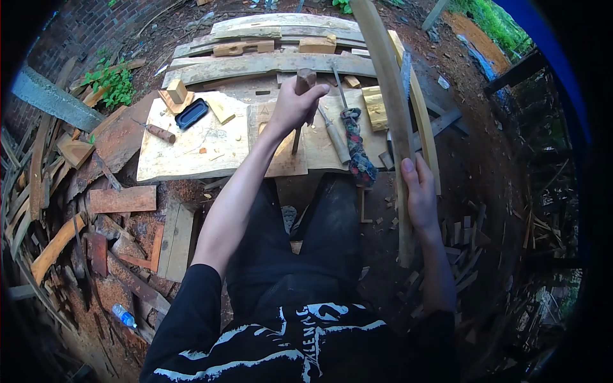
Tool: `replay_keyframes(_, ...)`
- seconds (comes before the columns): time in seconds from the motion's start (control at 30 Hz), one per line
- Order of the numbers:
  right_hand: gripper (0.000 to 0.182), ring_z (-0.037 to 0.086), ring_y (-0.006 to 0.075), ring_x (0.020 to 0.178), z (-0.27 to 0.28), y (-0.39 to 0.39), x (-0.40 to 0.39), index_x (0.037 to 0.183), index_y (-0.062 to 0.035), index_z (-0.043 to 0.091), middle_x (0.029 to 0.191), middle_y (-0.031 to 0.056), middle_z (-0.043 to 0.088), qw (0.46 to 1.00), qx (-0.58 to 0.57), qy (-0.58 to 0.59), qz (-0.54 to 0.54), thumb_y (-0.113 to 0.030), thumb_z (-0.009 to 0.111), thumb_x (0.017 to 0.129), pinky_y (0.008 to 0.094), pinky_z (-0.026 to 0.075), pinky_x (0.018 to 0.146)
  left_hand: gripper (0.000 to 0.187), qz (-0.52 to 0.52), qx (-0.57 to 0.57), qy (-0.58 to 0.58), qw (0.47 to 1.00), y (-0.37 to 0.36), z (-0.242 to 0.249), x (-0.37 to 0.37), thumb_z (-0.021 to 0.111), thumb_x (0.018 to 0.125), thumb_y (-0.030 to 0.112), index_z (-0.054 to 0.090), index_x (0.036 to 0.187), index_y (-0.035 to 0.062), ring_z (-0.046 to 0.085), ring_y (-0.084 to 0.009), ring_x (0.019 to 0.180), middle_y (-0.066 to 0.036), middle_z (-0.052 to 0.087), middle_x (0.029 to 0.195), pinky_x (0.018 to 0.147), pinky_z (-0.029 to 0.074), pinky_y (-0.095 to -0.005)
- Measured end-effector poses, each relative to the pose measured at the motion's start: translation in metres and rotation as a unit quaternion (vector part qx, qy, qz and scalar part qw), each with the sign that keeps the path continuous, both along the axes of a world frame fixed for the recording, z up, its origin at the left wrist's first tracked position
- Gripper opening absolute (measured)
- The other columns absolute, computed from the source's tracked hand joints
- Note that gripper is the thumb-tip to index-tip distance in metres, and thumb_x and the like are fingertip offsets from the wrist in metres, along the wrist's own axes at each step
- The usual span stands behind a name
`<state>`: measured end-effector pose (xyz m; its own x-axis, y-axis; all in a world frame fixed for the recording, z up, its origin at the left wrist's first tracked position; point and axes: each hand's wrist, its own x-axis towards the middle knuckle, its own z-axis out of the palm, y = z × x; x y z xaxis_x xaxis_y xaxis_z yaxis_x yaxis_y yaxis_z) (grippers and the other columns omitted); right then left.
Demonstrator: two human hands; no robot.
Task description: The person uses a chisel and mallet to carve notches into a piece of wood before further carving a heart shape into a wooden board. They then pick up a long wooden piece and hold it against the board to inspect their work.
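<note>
My left hand point(295, 108) is closed around the wooden handle of a chisel point(295, 142), whose dark blade points down at a marked board point(287, 163) on the workbench. Whether the tip touches the board is hard to tell. My right hand point(421, 195) grips the lower part of a long wooden board point(393, 96) that stands up steeply at the bench's right side, thumb on its near face. Behind it shows a toothed saw blade point(406, 70). Right of the chisel lie another wooden-handled tool point(337, 142) and a bundle of patterned cloth point(359, 150).
On the workbench point(191, 159) rest a dark open case point(191, 113), a wooden-handled pointed tool point(159, 133) and small wood blocks point(177, 91). Stacked planks point(274, 64) lie at the back. Scrap wood point(121, 199) and a plastic bottle point(124, 315) litter the ground.
</note>
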<state>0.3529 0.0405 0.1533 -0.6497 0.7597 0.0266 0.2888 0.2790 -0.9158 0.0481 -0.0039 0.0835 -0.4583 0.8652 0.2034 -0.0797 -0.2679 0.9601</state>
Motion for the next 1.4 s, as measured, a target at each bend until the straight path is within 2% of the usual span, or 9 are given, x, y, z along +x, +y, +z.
replay_keyframes(0.23,0.042,0.058,0.0109,0.093,0.003,0.001,-0.005,0.118,0.0040,0.062,0.098,0.0080,0.067,1.000,-0.014,0.013,0.003,-0.035,0.052,0.107,0.0287,0.046,0.085,0.028,0.062,0.026,-0.012,0.998,-0.002,-0.001,0.001,0.070,0.095,0.020,0.053,0.076,0.0073,0.047,-0.0102,0.037,-0.001,0.050,0.052,0.034,0.036,-0.0274)
replay_keyframes(0.63,0.040,0.055,0.0098,0.085,0.003,0.001,-0.009,0.107,0.0024,0.062,0.089,0.0059,0.065,1.000,0.019,-0.008,0.020,-0.037,0.054,0.107,0.0293,0.045,0.079,0.030,0.108,0.044,-0.025,0.993,-0.007,0.001,-0.003,0.069,0.096,0.019,0.051,0.074,0.0089,0.044,-0.0099,0.036,0.000,0.048,0.051,0.034,0.036,-0.0276)
replay_keyframes(0.8,0.041,0.059,0.0115,0.092,0.010,0.000,-0.013,0.115,0.0030,0.063,0.095,0.0082,0.068,0.999,0.041,-0.001,0.012,-0.036,0.054,0.107,0.0298,0.047,0.084,0.034,0.126,0.044,-0.036,0.990,-0.005,0.000,0.001,0.070,0.096,0.019,0.048,0.072,0.0090,0.047,-0.0088,0.038,0.001,0.050,0.054,0.034,0.037,-0.0263)
replay_keyframes(0.93,0.042,0.061,0.0132,0.097,0.015,0.001,-0.014,0.119,0.0031,0.063,0.102,0.0100,0.069,0.999,-0.010,0.029,0.015,-0.036,0.054,0.106,0.0306,0.047,0.087,0.028,0.167,0.035,0.006,0.985,0.004,-0.014,-0.001,0.071,0.095,0.018,0.052,0.077,0.0057,0.050,-0.0074,0.046,0.001,0.053,0.059,0.040,0.040,-0.0271)
replay_keyframes(1.03,0.044,0.062,0.0138,0.090,0.019,-0.002,-0.018,0.116,0.0043,0.063,0.095,0.0128,0.070,0.998,0.020,0.061,0.010,-0.038,0.057,0.104,0.0326,0.049,0.082,0.024,0.193,0.009,0.042,0.980,0.009,-0.015,0.004,0.071,0.094,0.017,0.056,0.083,0.0029,0.052,-0.0060,0.055,0.002,0.057,0.064,0.049,0.043,-0.0270)
replay_keyframes(1.1,0.048,0.063,0.0148,0.081,0.026,0.000,-0.016,0.113,0.0060,0.062,0.084,0.0153,0.068,0.988,0.095,-0.105,0.066,-0.041,0.061,0.102,0.0355,0.050,0.075,0.022,0.195,-0.012,0.048,0.979,0.008,-0.004,0.011,0.072,0.093,0.017,0.058,0.085,0.0017,0.053,-0.0054,0.059,0.002,0.058,0.067,0.053,0.044,-0.0268)
replay_keyframes(1.27,0.047,0.068,0.0217,0.076,0.028,0.007,-0.010,0.109,0.0048,0.062,0.079,0.0189,0.067,0.985,0.103,-0.117,0.069,-0.041,0.064,0.100,0.0384,0.050,0.070,0.019,0.157,0.000,0.067,0.985,0.014,0.006,0.016,0.069,0.091,0.016,0.064,0.092,-0.0021,0.053,-0.0073,0.056,-0.001,0.062,0.069,0.050,0.044,-0.0286)
replay_keyframes(1.37,0.043,0.066,0.0188,0.077,0.026,0.005,-0.009,0.107,0.0033,0.064,0.080,0.0155,0.068,0.997,0.076,-0.008,0.022,-0.039,0.063,0.101,0.0372,0.050,0.071,0.020,0.131,-0.051,0.079,0.987,0.017,0.004,0.017,0.069,0.091,0.015,0.067,0.099,-0.0031,0.058,-0.0087,0.061,-0.005,0.067,0.074,0.056,0.049,-0.0297)
replay_keyframes(1.4,0.043,0.064,0.0163,0.080,0.037,0.008,-0.007,0.109,0.0037,0.064,0.083,0.0138,0.068,0.988,0.096,-0.106,0.056,-0.038,0.061,0.102,0.0362,0.050,0.073,0.019,0.120,-0.040,0.074,0.989,0.018,0.007,0.020,0.069,0.091,0.015,0.066,0.096,-0.0033,0.059,-0.0093,0.063,-0.005,0.067,0.073,0.058,0.050,-0.0299)
